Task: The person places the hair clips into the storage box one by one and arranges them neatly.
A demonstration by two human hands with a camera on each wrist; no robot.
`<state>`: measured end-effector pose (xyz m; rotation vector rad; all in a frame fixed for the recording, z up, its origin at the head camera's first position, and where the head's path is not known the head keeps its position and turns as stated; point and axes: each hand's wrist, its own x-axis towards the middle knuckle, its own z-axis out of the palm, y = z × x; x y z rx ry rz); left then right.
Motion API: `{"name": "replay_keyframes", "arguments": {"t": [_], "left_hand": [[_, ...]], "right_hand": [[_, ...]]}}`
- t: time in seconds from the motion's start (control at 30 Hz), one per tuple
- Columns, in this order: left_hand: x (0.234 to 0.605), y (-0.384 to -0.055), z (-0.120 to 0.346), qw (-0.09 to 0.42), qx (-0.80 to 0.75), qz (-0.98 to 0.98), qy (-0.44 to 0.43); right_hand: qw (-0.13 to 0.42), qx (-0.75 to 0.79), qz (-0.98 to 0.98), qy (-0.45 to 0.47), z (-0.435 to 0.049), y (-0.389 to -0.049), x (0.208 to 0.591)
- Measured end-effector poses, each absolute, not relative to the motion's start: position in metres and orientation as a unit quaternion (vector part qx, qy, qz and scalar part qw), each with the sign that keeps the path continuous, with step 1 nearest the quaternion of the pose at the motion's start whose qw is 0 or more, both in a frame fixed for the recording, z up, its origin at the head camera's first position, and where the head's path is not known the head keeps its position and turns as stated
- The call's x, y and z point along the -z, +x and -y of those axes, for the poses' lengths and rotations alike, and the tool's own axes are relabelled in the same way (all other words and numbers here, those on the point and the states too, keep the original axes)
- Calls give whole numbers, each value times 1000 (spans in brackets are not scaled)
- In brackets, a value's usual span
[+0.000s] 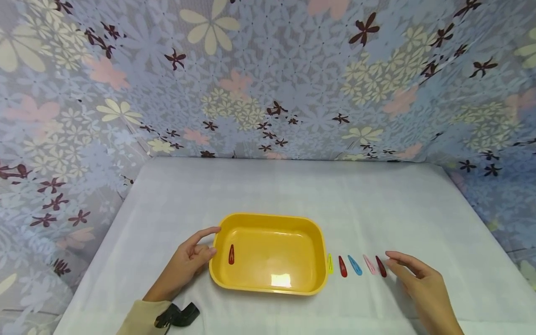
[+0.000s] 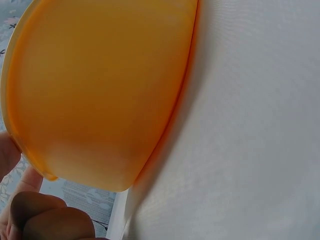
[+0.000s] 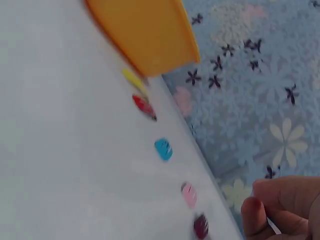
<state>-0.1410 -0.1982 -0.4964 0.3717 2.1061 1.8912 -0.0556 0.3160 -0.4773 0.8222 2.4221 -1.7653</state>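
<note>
A yellow plastic tray (image 1: 268, 286) stands on the white cloth, with a red snap hair clip (image 1: 231, 255) lying inside near its left end. My left hand (image 1: 186, 260) touches the tray's left rim with index finger and thumb, its other fingers bent. To the tray's right lie a yellow-green hair clip (image 1: 330, 264), a red clip (image 1: 343, 266), a blue clip (image 1: 355, 265), a pink clip (image 1: 369, 264) and a dark red clip (image 1: 381, 266). Just right of the dark red clip is my right hand (image 1: 423, 284), thumb and index finger slightly apart, holding nothing visible.
White cloth (image 1: 289, 186) covers the table. Floral fabric (image 1: 268, 83) rises behind it and along both sides. A black strap with a small device (image 1: 177, 315) sits at the left sleeve's cuff.
</note>
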Motion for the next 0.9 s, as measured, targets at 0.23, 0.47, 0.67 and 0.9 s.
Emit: {"name": "replay_keyframes", "arguments": {"t": [0.23,0.47,0.67,0.9], "left_hand": [[495,-141,198,147,-655,-731,119],[495,-141,198,147,-659,-726,132],[496,-140,198,147,-658,-727,130],[494,-141,198,152,-653,-734,104]], "right_hand": [[-19,473,-838,271,-318,-48,489],[-28,402,-880,253,-312,-47,492],[-63,336,-919,198,-307,-45,496],[-95,298,-937,156,-308,-46,502]]}}
